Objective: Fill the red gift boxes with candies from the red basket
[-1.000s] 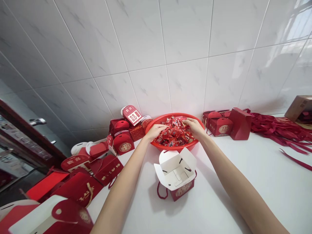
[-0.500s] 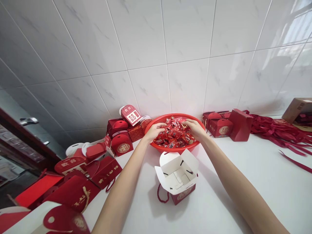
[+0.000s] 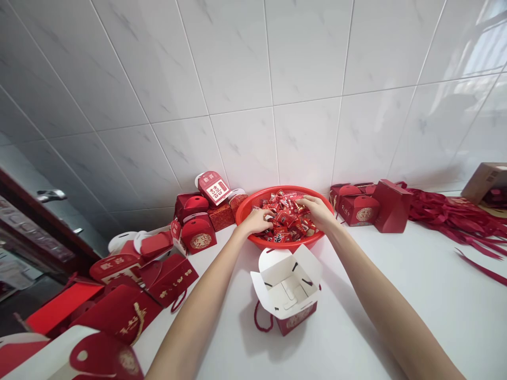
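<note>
Tiled wall (image 3: 237, 63) stands at the far side, behind the white table (image 3: 443, 311). Red boxes (image 3: 122, 314) are piled at left. At the far middle is a red basket (image 3: 257, 197); nearer, an open box (image 3: 289, 295). Left hand (image 3: 256, 220) and right hand (image 3: 317, 211) reach into the basket, fingers bent among its candies (image 3: 285, 217); whether either grasps one, I cannot tell.

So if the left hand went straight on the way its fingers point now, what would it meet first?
Most likely the wrapped sweets heaped in the red basket. The left hand points into that pile and may already touch it; depth there is hard to judge.
</note>
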The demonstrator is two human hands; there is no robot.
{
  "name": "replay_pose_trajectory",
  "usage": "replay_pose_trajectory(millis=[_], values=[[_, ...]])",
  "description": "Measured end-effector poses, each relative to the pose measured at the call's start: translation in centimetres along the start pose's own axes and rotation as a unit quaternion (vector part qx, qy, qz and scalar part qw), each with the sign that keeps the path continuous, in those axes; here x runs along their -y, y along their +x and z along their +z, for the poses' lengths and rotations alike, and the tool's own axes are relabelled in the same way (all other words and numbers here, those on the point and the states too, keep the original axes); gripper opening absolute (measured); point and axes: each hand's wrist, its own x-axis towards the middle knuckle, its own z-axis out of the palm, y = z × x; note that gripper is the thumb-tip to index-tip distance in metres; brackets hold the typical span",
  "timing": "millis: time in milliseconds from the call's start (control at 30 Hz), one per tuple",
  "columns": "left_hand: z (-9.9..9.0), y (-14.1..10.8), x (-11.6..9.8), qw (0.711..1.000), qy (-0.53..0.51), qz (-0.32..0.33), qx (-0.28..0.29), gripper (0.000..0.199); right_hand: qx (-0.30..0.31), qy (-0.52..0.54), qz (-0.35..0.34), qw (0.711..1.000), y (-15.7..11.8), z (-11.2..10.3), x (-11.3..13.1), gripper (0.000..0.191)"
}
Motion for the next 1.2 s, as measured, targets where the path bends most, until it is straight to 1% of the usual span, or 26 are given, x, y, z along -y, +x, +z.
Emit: replay_pose_trajectory(millis=[67, 133, 167, 233, 333, 433, 500, 567, 633, 700, 733, 767, 800, 867, 900, 933, 967, 1000, 1100, 1200], values=[[0.0, 0.1, -0.2, 0.999, 0.032, 0.007, 0.013, 0.021, 0.000, 0.002, -0.002, 1.000, 0.0, 0.0, 0.0, 0.021], [0.1, 0.1, -0.1, 0.999, 0.030, 0.017, 0.016, 0.004, 0.002, 0.002, -0.006, 1.000, 0.0, 0.0, 0.0, 0.021], [0.1, 0.1, 0.0, 1.000, 0.018, 0.019, 0.011, 0.001, 0.003, 0.001, -0.008, 1.000, 0.0, -0.1, 0.0, 0.020], [0.0, 0.0, 0.3, 1.000, -0.014, 0.016, -0.012, 0.002, 0.007, -0.001, -0.010, 1.000, 0.0, -0.1, 0.0, 0.020], [-0.1, -0.2, 0.5, 0.998, -0.042, 0.015, -0.045, 0.009, 0.005, -0.003, -0.006, 1.000, 0.1, -0.2, -0.1, 0.021], [-0.1, -0.2, 0.7, 0.995, -0.031, 0.027, -0.088, 0.021, 0.005, -0.003, -0.001, 1.000, 0.1, -0.2, -0.1, 0.021], [-0.1, -0.1, 0.8, 0.993, -0.015, 0.020, -0.115, 0.024, 0.007, -0.001, 0.001, 1.000, 0.1, -0.2, -0.1, 0.021], [-0.1, 0.0, 0.9, 0.989, -0.011, 0.004, -0.144, 0.018, 0.006, 0.004, 0.001, 1.000, 0.1, -0.2, -0.1, 0.020], [-0.2, -0.1, 1.0, 0.981, -0.015, -0.002, -0.191, 0.010, -0.005, 0.011, 0.000, 1.000, 0.1, -0.2, 0.0, 0.018], [-0.2, -0.3, 0.9, 0.973, -0.013, 0.021, -0.230, 0.022, -0.022, 0.020, -0.002, 1.000, 0.2, -0.1, 0.0, 0.016], [-0.2, -0.5, 0.8, 0.973, -0.012, 0.044, -0.226, 0.025, -0.029, 0.024, -0.002, 0.999, 0.2, -0.1, 0.0, 0.015], [-0.2, -0.6, 0.6, 0.978, -0.008, 0.072, -0.197, 0.024, -0.033, 0.028, -0.002, 0.999, 0.2, -0.1, 0.0, 0.015], [-0.2, -0.7, 0.4, 0.985, -0.001, 0.098, -0.143, 0.022, -0.035, 0.030, -0.001, 0.999, 0.2, -0.1, 0.0, 0.015], [-0.1, -0.7, -0.2, 0.991, 0.038, 0.125, 0.012, 0.019, -0.037, 0.030, 0.001, 0.999, 0.3, 0.0, 0.0, 0.015], [0.0, -0.6, -0.6, 0.986, 0.072, 0.122, 0.086, 0.018, -0.040, 0.030, 0.001, 0.999, 0.2, 0.0, 0.0, 0.016], [0.1, -0.4, -1.0, 0.978, 0.108, 0.113, 0.140, 0.018, -0.043, 0.031, 0.000, 0.999, 0.2, 0.0, 0.0, 0.016], [0.2, -0.2, -1.5, 0.970, 0.139, 0.099, 0.172, 0.018, -0.046, 0.034, -0.003, 0.998, 0.2, 0.0, 0.1, 0.016], [0.3, 0.1, -1.9, 0.965, 0.161, 0.088, 0.188, 0.017, -0.049, 0.038, -0.006, 0.998, 0.2, 0.1, 0.1, 0.016], [0.5, 0.6, -2.9, 0.957, 0.185, 0.068, 0.211, 0.012, -0.050, 0.044, -0.007, 0.998, 0.1, 0.1, 0.2, 0.015], [0.8, 0.7, -3.3, 0.953, 0.181, 0.044, 0.237, 0.020, -0.046, 0.037, -0.005, 0.998, 0.1, 0.2, 0.3, 0.014]])
